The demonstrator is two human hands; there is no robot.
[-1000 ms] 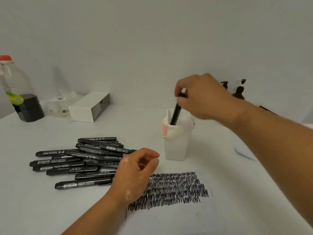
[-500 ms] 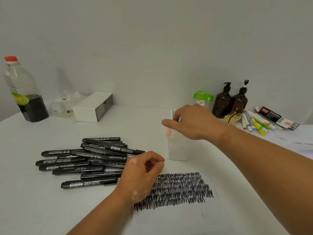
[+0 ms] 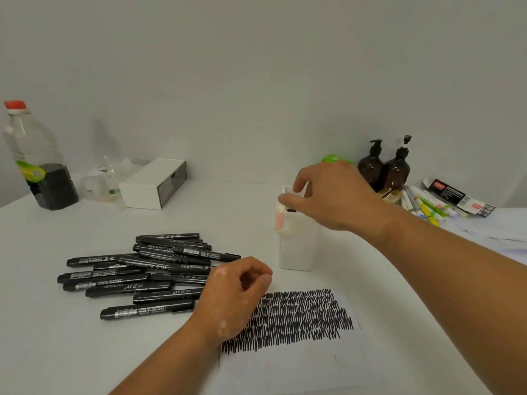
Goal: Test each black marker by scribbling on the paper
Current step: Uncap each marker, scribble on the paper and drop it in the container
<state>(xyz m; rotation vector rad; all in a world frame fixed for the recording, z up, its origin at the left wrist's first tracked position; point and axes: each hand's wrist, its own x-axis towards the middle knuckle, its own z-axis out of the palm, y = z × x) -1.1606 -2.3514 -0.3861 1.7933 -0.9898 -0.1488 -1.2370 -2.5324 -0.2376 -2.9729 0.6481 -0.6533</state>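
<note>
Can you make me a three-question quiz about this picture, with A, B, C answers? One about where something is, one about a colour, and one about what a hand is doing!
1. Where is the pile of black markers?
A. left of the paper
B. inside the white box
C. behind the brown bottles

2. What colour is the cap on the big bottle?
A. blue
B. red
C. yellow

3. What is the right hand doing?
A. scribbling
B. resting flat
C. reaching over the white container

Answers:
1 A, the markers lie beside the paper's left side.
2 B, its cap is red.
3 C, it is over the container's top, holding no marker.
</note>
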